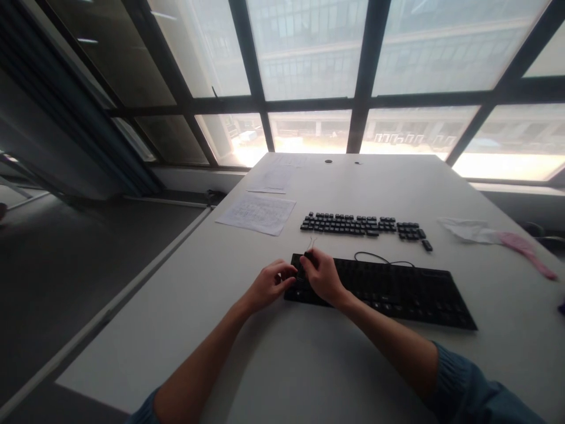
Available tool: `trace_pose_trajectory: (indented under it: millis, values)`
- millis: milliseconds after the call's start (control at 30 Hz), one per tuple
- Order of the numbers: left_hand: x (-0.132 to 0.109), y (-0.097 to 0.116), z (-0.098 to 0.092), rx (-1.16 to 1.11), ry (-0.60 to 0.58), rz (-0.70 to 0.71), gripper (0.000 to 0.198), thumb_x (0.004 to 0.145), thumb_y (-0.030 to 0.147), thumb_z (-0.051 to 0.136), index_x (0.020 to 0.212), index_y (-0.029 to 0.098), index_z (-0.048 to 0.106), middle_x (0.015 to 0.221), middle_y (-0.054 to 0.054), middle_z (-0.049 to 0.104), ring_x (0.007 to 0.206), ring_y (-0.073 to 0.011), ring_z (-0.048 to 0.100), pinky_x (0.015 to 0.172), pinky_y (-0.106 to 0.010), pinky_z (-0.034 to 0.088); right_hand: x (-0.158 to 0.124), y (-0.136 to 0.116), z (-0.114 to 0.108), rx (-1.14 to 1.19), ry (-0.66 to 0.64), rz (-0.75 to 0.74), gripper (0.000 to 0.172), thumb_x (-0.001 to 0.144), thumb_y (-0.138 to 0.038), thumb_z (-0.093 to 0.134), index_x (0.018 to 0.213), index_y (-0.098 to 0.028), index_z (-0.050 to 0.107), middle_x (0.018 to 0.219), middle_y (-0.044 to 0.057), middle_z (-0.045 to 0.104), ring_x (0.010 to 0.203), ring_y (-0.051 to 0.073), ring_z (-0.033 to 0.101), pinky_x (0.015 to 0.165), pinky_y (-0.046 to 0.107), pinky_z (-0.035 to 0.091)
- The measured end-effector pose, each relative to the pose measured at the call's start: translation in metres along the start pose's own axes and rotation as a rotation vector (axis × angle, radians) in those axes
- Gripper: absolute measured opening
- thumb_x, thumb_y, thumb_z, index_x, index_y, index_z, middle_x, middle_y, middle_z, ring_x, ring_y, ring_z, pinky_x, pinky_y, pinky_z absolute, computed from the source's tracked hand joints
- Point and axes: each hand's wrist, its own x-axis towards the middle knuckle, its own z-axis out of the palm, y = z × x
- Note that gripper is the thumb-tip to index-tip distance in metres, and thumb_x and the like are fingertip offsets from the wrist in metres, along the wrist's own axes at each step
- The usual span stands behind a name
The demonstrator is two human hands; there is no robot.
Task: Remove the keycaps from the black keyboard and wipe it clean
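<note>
A black keyboard (397, 291) lies across the white table (273, 353), its cable looping behind it. My left hand (270, 284) rests at the keyboard's left end with curled fingers that touch its edge. My right hand (321, 274) sits over the keyboard's left corner, fingers pinched on a small dark thing that I cannot make out. Behind the keyboard, several loose black keycaps (359, 225) lie set out in rows on the table. A thin wire tool (310, 241) lies just beyond my hands.
Printed paper sheets (258, 213) lie at the far left of the table. A white cloth (468, 229) and a pink brush (527, 252) lie at the right. Large windows stand behind the table. The table's left edge drops to a dark floor.
</note>
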Motion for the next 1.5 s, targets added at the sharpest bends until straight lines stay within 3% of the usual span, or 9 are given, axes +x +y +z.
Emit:
trace_pose_trajectory:
  millis: [100, 267, 500, 600, 700, 867, 1200, 1500]
  values:
    - [-0.001, 0.001, 0.001, 0.03, -0.05, 0.03, 0.025, 0.088, 0.037, 0.065, 0.104, 0.019, 0.071, 0.096, -0.005, 0.059, 0.076, -0.0134, 0.058, 0.067, -0.025, 0.05, 0.001, 0.003, -0.004, -0.011, 0.083, 0.006, 0.019, 0.091, -0.034, 0.053, 0.078, -0.02, 0.053, 0.065, -0.002, 0.053, 0.062, 0.015, 0.049, 0.061, 0.027, 0.038]
    - [-0.002, 0.0, 0.006, 0.129, -0.053, 0.067, 0.023, 0.084, 0.037, 0.07, 0.103, 0.023, 0.075, 0.099, -0.006, 0.059, 0.085, -0.0166, 0.058, 0.075, -0.029, 0.052, 0.001, 0.011, -0.008, -0.015, -0.025, 0.016, 0.015, 0.09, -0.031, 0.053, 0.081, -0.02, 0.056, 0.067, -0.002, 0.056, 0.063, 0.015, 0.051, 0.062, 0.027, 0.039]
    - [0.003, 0.009, 0.007, 0.171, -0.059, 0.018, 0.014, 0.081, 0.032, 0.074, 0.09, 0.021, 0.075, 0.093, -0.004, 0.062, 0.078, -0.0155, 0.06, 0.071, -0.028, 0.052, 0.0, 0.017, -0.006, 0.017, -0.032, 0.023, 0.016, 0.09, -0.03, 0.054, 0.078, -0.019, 0.054, 0.069, -0.002, 0.057, 0.066, 0.015, 0.052, 0.064, 0.026, 0.039]
    - [0.003, 0.012, 0.01, 0.205, -0.064, 0.036, 0.007, 0.084, 0.025, 0.07, 0.087, 0.02, 0.072, 0.095, -0.004, 0.062, 0.083, -0.0171, 0.061, 0.077, -0.031, 0.053, 0.001, 0.019, -0.006, 0.022, -0.037, 0.025, 0.017, 0.09, -0.03, 0.053, 0.077, -0.019, 0.055, 0.069, -0.002, 0.057, 0.066, 0.015, 0.052, 0.065, 0.026, 0.039]
    - [0.001, 0.01, 0.016, 0.268, -0.03, 0.107, 0.008, 0.088, 0.021, 0.062, 0.093, 0.02, 0.069, 0.102, -0.006, 0.061, 0.096, -0.0205, 0.06, 0.088, -0.036, 0.052, 0.002, 0.02, -0.006, 0.025, -0.03, 0.031, 0.016, 0.09, -0.029, 0.054, 0.077, -0.019, 0.056, 0.07, -0.002, 0.058, 0.067, 0.015, 0.052, 0.065, 0.026, 0.04]
    - [-0.002, -0.003, 0.027, 0.336, 0.074, 0.185, 0.013, 0.092, 0.024, 0.056, 0.095, 0.017, 0.067, 0.102, -0.009, 0.06, 0.097, -0.0237, 0.059, 0.088, -0.042, 0.053, 0.006, 0.021, -0.008, 0.033, -0.016, 0.039, 0.016, 0.089, -0.028, 0.054, 0.076, -0.019, 0.056, 0.07, -0.002, 0.058, 0.068, 0.015, 0.052, 0.066, 0.026, 0.04]
    - [-0.003, -0.01, 0.031, 0.352, 0.157, 0.184, 0.017, 0.096, 0.03, 0.052, 0.095, 0.019, 0.065, 0.1, -0.009, 0.058, 0.096, -0.0227, 0.059, 0.086, -0.038, 0.053, 0.01, 0.025, -0.01, 0.097, 0.018, 0.081, 0.015, 0.088, -0.028, 0.055, 0.076, -0.019, 0.056, 0.072, 0.0, 0.061, 0.071, 0.016, 0.055, 0.066, 0.026, 0.04]
    - [-0.004, -0.014, 0.031, 0.37, 0.162, 0.189, 0.021, 0.097, 0.034, 0.052, 0.096, 0.019, 0.066, 0.101, -0.008, 0.058, 0.097, -0.0226, 0.06, 0.086, -0.036, 0.053, 0.012, 0.026, -0.011, 0.054, 0.014, 0.099, 0.014, 0.088, -0.025, 0.056, 0.076, -0.019, 0.059, 0.072, 0.0, 0.062, 0.071, 0.016, 0.055, 0.068, 0.026, 0.041]
